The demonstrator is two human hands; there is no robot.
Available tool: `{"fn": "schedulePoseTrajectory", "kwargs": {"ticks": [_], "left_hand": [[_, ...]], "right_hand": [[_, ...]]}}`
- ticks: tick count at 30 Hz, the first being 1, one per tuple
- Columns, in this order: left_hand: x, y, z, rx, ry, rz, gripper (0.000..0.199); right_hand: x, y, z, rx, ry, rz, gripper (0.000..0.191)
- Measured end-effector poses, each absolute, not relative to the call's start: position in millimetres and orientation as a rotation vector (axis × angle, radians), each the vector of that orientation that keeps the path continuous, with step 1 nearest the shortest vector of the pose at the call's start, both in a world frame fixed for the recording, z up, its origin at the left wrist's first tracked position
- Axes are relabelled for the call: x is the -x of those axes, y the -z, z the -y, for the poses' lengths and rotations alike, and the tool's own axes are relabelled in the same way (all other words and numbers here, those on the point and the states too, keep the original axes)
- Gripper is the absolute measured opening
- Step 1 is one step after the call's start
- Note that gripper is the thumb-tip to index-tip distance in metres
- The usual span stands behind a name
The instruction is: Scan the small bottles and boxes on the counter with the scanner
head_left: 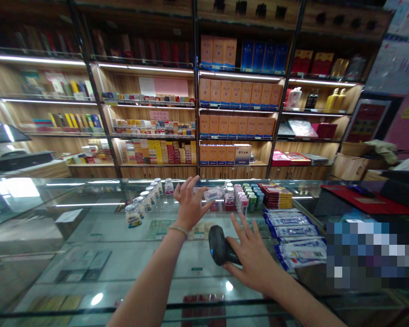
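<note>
My left hand (189,206) is over the glass counter, its fingers spread and nothing in them. Just right of its fingertips is a small clear bottle (214,194), tilted on its side and slightly blurred. My right hand (252,256) has its fingers stretched apart. A black barcode scanner (218,245) with a blue light points left, its handle reaching between the thumb and forefinger of that hand. White-capped bottles (132,215) form a slanting row left of my left hand. Pink bottles (241,200), green bottles (251,202) and other small bottles are grouped behind my right hand.
Red and yellow packets (277,196) and blue-and-white packets (295,231) lie at the right. Beyond them is a red mat (357,200); a blurred-out patch covers the near right. Behind the glass counter (122,263) stand lit shelves with orange boxes (236,93). Goods show beneath the glass.
</note>
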State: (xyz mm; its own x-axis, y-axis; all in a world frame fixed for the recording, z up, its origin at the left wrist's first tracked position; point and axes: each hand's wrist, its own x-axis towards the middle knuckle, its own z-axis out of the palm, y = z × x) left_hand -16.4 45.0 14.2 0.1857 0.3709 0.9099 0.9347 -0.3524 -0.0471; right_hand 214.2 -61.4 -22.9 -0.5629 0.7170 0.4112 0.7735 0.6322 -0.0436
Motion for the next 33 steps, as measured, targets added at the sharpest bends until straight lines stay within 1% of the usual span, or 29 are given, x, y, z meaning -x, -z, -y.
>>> {"fn": "schedulePoseTrajectory", "kwargs": {"ticks": [6,12,14,17,21,26,33], "left_hand": [[16,-15,-44,1.827,1.15,1.218,0.039],[16,-15,-45,1.853,1.162,1.225,0.039],[16,-15,-45,1.863,1.168,1.238,0.039],[15,-15,-44,1.866,1.166,1.256,0.039],[13,-16,-42,1.862,1.166,1.246,0.038],[11,-18,-40,1.867,1.176,1.259,0.037],[8,-21,-37,1.85,1.157,1.252,0.036]], "right_hand": [[-216,23,65,1.168,0.205,2.528,0.07],[-219,11,61,1.218,0.216,2.51,0.08],[-220,-1,53,1.255,0.264,2.432,0.077],[-219,-19,31,1.286,0.354,2.244,0.065],[-213,-34,-7,1.327,0.384,2.035,0.057],[-209,-40,-44,1.283,0.392,2.032,0.051],[-217,-41,-64,1.222,0.362,2.101,0.04]]}}
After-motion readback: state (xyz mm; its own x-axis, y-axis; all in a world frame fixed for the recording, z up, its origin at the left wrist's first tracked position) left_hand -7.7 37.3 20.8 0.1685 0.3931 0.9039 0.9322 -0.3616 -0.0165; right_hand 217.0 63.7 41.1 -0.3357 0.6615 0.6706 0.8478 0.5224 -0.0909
